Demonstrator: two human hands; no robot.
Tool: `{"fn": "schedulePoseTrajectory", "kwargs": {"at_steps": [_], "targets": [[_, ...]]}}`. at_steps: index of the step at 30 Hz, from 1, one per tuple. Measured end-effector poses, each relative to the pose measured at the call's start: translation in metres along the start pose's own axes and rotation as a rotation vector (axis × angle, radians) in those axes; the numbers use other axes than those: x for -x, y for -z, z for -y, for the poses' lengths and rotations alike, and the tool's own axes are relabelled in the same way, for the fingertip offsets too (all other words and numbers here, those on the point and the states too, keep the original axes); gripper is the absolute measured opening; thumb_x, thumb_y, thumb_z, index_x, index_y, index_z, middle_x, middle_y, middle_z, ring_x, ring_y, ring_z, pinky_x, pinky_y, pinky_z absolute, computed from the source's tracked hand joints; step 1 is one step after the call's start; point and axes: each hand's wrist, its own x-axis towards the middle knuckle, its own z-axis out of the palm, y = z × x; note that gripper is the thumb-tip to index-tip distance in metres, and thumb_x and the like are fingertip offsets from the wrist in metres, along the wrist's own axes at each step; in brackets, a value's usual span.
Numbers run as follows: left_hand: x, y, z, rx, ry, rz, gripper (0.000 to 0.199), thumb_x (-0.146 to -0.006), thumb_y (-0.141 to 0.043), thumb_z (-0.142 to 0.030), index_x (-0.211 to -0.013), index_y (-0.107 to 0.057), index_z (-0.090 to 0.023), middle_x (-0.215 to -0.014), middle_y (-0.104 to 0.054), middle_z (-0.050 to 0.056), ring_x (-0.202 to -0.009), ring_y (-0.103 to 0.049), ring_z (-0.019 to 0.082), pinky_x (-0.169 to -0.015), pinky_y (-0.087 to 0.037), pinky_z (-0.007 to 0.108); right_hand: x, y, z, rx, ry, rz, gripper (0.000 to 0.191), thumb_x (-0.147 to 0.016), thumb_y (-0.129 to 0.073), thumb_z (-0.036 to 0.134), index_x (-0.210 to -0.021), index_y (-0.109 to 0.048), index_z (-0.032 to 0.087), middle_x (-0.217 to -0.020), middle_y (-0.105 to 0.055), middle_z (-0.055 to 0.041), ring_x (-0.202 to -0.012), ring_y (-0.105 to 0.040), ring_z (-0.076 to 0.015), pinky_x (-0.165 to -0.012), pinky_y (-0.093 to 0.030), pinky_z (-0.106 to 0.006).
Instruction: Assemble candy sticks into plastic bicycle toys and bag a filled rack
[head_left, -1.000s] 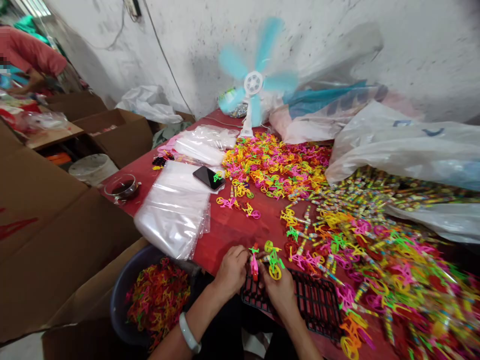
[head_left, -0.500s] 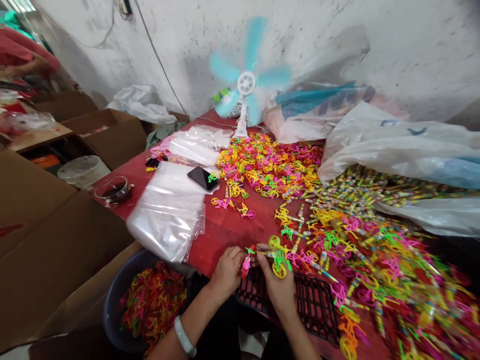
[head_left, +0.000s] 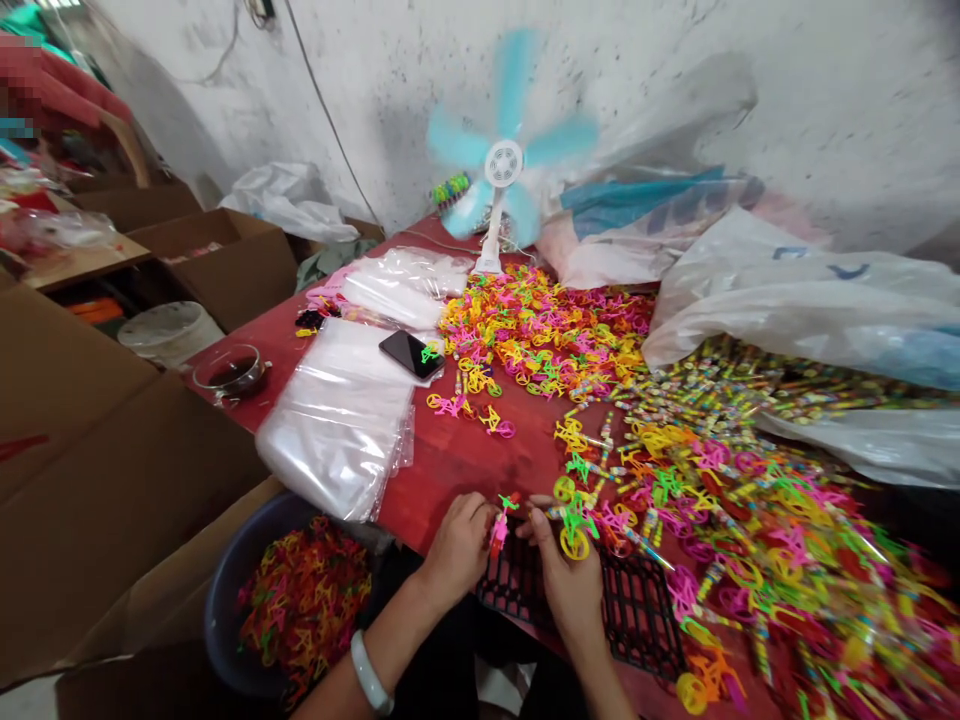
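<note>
Over the table's front edge, my left hand (head_left: 459, 548) pinches a small pink and red toy bicycle (head_left: 500, 530) with a green handlebar. My right hand (head_left: 568, 580) is closed just to its right, a small gap between them. At that hand's thumb and fingers sits a green toy bicycle (head_left: 577, 522) with yellow wheels, and a patterned tube seems to run alongside it. A black plastic grid (head_left: 641, 615) lies beneath both hands. Right of them spreads a heap of colourful toy bicycles (head_left: 720, 530) mixed with patterned tubes.
Plastic bags (head_left: 337, 410) lie flat on the left, a phone (head_left: 411, 354) on top. A spinning fan (head_left: 504, 165) stands behind another bicycle pile (head_left: 540, 330). At lower left is a basin (head_left: 217, 625) of toy parts, beside cardboard boxes (head_left: 112, 500). A glass cup (head_left: 232, 372) stands near the table edge.
The fingers of my right hand have drawn slightly away from my left hand, and its bicycle has shifted right. The whole view has shifted a little. At far left, a co-worker's arm has moved.
</note>
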Motion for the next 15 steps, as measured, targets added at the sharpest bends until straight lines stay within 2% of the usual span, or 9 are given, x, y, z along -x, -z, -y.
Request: {"fn": "schedulePoseTrajectory", "kwargs": {"at_steps": [3, 5, 6, 7, 9, 10, 12, 15], "targets": [[-0.002, 0.016, 0.004, 0.253, 0.056, 0.056, 0.033, -0.084, -0.042, -0.005, -0.108, -0.061, -0.018, -0.102, -0.059, 0.009, -0.091, -0.058, 0.018, -0.083, -0.051, 0.033, 0.015, 0.005, -0.009, 0.055, -0.044, -0.021, 0.033, -0.080, -0.062, 0.047, -0.091, -0.066, 0.016, -0.059, -0.064, -0.0007, -0.054, -0.061, -0.0175, -0.056, -0.051, -0.029], [-0.010, 0.036, 0.004, 0.404, 0.076, 0.099, 0.037, -0.088, -0.041, -0.010, -0.119, -0.058, -0.020, -0.115, -0.056, 0.010, -0.090, -0.060, 0.016, -0.085, -0.051, 0.033, 0.024, 0.005, -0.011, 0.068, -0.048, -0.037, 0.034, -0.078, -0.065, 0.047, -0.092, -0.066, 0.016, -0.060, -0.064, -0.0010, -0.053, -0.060, -0.0171, -0.054, -0.050, -0.029], [-0.016, 0.048, 0.002, 0.448, 0.056, 0.139, 0.038, -0.090, -0.042, -0.014, -0.124, -0.056, -0.022, -0.122, -0.054, 0.011, -0.093, -0.060, 0.016, -0.087, -0.050, 0.034, 0.027, 0.003, -0.011, 0.067, -0.045, -0.042, 0.034, -0.076, -0.066, 0.047, -0.091, -0.066, 0.016, -0.064, -0.065, -0.0020, -0.054, -0.060, -0.0170, -0.053, -0.050, -0.029], [-0.024, 0.060, -0.001, 0.469, 0.008, 0.196, 0.040, -0.091, -0.043, -0.018, -0.129, -0.053, -0.024, -0.132, -0.049, 0.011, -0.105, -0.058, 0.018, -0.093, -0.047, 0.036, 0.030, 0.001, -0.011, 0.063, -0.039, -0.045, 0.033, -0.076, -0.067, 0.046, -0.090, -0.066, 0.017, -0.068, -0.066, -0.0031, -0.055, -0.060, -0.0171, -0.053, -0.050, -0.029], [-0.042, 0.079, -0.008, 0.454, -0.135, 0.374, 0.043, -0.091, -0.047, -0.021, -0.134, -0.050, -0.030, -0.145, -0.041, 0.008, -0.128, -0.043, 0.022, -0.105, -0.037, 0.039, 0.032, -0.003, -0.009, 0.055, -0.028, -0.048, 0.032, -0.075, -0.067, 0.047, -0.086, -0.067, 0.017, -0.071, -0.067, -0.0043, -0.057, -0.060, -0.0172, -0.053, -0.050, -0.029], [-0.051, 0.085, -0.011, 0.421, -0.203, 0.455, 0.041, -0.091, -0.048, -0.021, -0.130, -0.054, -0.032, -0.146, -0.042, 0.006, -0.132, -0.039, 0.023, -0.109, -0.031, 0.041, 0.032, -0.005, -0.008, 0.053, -0.029, -0.048, 0.031, -0.075, -0.067, 0.047, -0.084, -0.067, 0.017, -0.069, -0.066, -0.0038, -0.055, -0.060, -0.0170, -0.053, -0.050, -0.029], [-0.067, 0.091, -0.017, 0.344, -0.292, 0.544, 0.036, -0.091, -0.048, -0.019, -0.120, -0.062, -0.034, -0.140, -0.051, 0.003, -0.130, -0.040, 0.022, -0.110, -0.025, 0.042, 0.031, -0.006, -0.008, 0.041, -0.041, -0.037, 0.032, -0.076, -0.066, 0.049, -0.083, -0.067, 0.017, -0.062, -0.063, -0.0017, -0.051, -0.057, -0.0162, -0.051, -0.049, -0.028], [-0.084, 0.088, -0.017, 0.240, -0.336, 0.558, 0.029, -0.091, -0.051, -0.020, -0.111, -0.068, -0.032, -0.120, -0.065, 0.003, -0.115, -0.050, 0.021, -0.105, -0.029, 0.040, 0.029, -0.004, -0.012, 0.032, -0.046, 0.017, 0.032, -0.077, -0.065, 0.048, -0.084, -0.067, 0.017, -0.058, -0.060, 0.0000, -0.050, -0.056, -0.0154, -0.051, -0.049, -0.027]]}}
